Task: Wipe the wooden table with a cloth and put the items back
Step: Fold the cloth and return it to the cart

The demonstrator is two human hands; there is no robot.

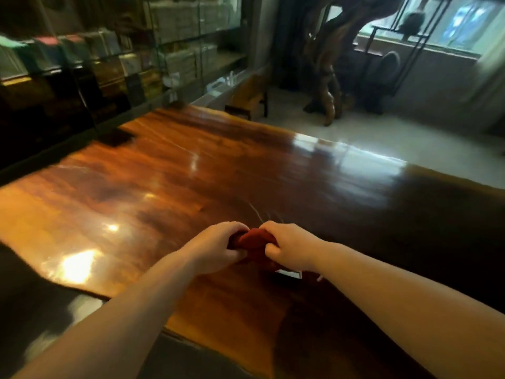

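A glossy wooden table (191, 170) fills most of the head view. A bunched red cloth (252, 240) sits near the table's front middle, held between both hands. My left hand (216, 248) grips its left side and my right hand (291, 247) grips its right side. Most of the cloth is hidden under the fingers. A small white-edged flat thing (289, 274) peeks out below my right hand.
A dark flat object (116, 138) lies at the table's far left edge. Glass shelves with boxes (123, 56) stand behind on the left. A small wooden stool (247, 98), a twisted wood sculpture (328, 77) and a metal stand (393, 50) stand on the pale floor beyond.
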